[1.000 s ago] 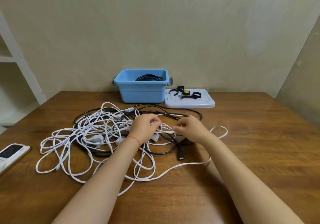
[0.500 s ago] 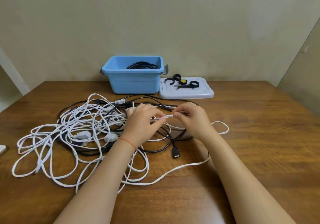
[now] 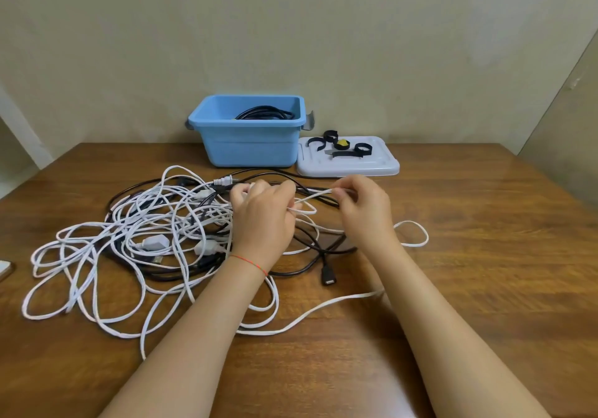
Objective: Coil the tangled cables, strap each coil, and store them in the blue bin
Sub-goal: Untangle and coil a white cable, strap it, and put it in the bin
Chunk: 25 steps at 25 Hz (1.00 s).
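Fingers of my left hand point(image 3: 263, 215) and right hand point(image 3: 364, 205) pinch one white cable point(image 3: 312, 196) above the tangle point(image 3: 155, 239); I'd draw slack gently, avoiding snags, before coiling toward the blue bin point(image 3: 249, 148).

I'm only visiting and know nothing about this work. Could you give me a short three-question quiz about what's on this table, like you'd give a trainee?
1. True or false: the blue bin already holds a black cable coil.
2. What do the left hand and right hand hold between them? A) a black strap B) a stretch of white cable C) the bin lid
3. Where do the black straps lie?

Key
1. True.
2. B; both hands pinch it.
3. On the grey lid, right of the bin.
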{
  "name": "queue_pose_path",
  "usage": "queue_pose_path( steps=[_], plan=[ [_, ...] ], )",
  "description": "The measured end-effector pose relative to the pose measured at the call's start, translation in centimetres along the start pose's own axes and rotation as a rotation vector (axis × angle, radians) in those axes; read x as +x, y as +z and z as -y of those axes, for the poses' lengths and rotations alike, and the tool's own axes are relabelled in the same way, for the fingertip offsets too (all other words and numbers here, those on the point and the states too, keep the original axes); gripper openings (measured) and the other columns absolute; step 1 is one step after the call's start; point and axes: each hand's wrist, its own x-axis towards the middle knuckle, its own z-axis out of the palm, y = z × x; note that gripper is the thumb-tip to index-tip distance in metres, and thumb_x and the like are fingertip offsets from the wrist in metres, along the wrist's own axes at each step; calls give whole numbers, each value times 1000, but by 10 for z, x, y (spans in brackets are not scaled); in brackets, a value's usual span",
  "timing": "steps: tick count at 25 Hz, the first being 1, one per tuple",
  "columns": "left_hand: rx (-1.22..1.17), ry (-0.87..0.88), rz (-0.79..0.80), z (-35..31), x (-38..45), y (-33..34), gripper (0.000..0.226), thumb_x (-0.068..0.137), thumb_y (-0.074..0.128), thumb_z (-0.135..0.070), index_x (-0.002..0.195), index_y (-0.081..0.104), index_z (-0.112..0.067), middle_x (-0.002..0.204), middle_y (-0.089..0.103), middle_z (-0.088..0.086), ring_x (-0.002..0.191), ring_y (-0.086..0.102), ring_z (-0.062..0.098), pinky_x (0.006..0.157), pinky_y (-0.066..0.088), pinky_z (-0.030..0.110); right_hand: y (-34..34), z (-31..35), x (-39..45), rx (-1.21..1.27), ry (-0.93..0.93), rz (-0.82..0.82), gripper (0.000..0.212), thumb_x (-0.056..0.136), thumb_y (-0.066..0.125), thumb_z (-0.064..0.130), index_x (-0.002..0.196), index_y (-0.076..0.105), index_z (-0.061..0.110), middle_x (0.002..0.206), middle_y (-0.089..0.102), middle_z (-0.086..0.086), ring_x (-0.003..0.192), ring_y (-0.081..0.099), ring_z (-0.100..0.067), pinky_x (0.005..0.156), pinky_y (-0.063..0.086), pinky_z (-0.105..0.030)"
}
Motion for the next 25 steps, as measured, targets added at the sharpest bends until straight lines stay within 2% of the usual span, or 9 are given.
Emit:
queue_pose_path(
  steps=[3, 6, 8, 11, 14, 17, 19, 22, 25],
  plan=[
    [-103, -52, 120, 11, 5, -3, 16, 96, 60, -21, 83, 50, -24, 86, 68, -7, 85, 54, 17, 106, 31, 42, -19, -5, 9, 147, 147, -180, 7, 97, 60, 14, 94, 67, 17, 87, 64, 10, 81, 57, -3, 63, 39, -2],
    [24, -12, 140, 10, 6, -2, 3, 95, 58, -23, 94, 58, -26, 109, 65, -8, 115, 55, 20, 116, 17, 51, -24, -5, 10, 184, 119, -258, 8, 98, 58, 14, 93, 63, 17, 86, 62, 8, 81, 56, -5, 65, 40, -7],
    [62, -49, 148, 15, 4, -1, 11, 94, 61, -24, 101, 65, -32, 145, 49, -4, 142, 33, 22, 118, 10, 58, -29, -11, 14, 154, 150, -276, 7, 98, 56, 15, 94, 61, 17, 90, 62, 4, 84, 57, -9, 68, 42, -16],
    [-20, -79, 186, 24, 4, -6, 14, 90, 63, -27, 93, 71, -38, 163, 24, -2, 152, 6, 26, 119, -1, 58, -37, -23, 20, 27, 245, -334, 10, 97, 55, 16, 97, 65, 14, 104, 61, -4, 95, 56, -18, 81, 39, -26],
    [-208, -76, 389, 18, 4, -5, 18, 91, 60, -34, 86, 77, -34, 156, 37, -11, 149, 18, 17, 119, 3, 49, -31, -24, 17, -237, 133, -405, 15, 94, 54, 12, 100, 68, 12, 102, 61, -7, 100, 55, -26, 95, 36, -39],
    [-249, -77, 388, 19, 4, 2, 24, 97, 55, -36, 91, 78, -31, 134, 59, -14, 130, 44, 12, 110, 21, 42, -17, -22, 13, -509, -45, -135, 25, 90, 53, 13, 108, 70, 16, 100, 69, -6, 106, 57, -29, 109, 22, -41],
    [-267, -77, 339, 21, 3, 6, 16, 97, 57, -34, 96, 74, -34, 116, 66, -16, 117, 53, 11, 103, 28, 39, -5, -18, 7, -667, -103, 54, 40, 93, 51, 23, 132, 57, 18, 130, 60, -8, 129, 47, -27, 118, 9, -46],
    [-376, -140, 318, 20, 1, 8, 14, 96, 59, -26, 103, 64, -37, 99, 66, -15, 101, 60, 11, 103, 42, 47, 13, -8, 2, -813, -269, 150, 64, 93, 53, 28, 152, 31, 19, 165, 14, -9, 153, 5, -29, 120, -3, -54],
    [-486, -202, 322, 24, 1, 9, 16, 95, 60, -25, 101, 61, -40, 92, 65, -17, 97, 61, 10, 99, 46, 49, 25, -4, 0, -773, -366, 321, 44, 97, 52, 27, 141, 50, 28, 164, 19, 0, 153, 1, -23, 119, -7, -54]
  ],
)
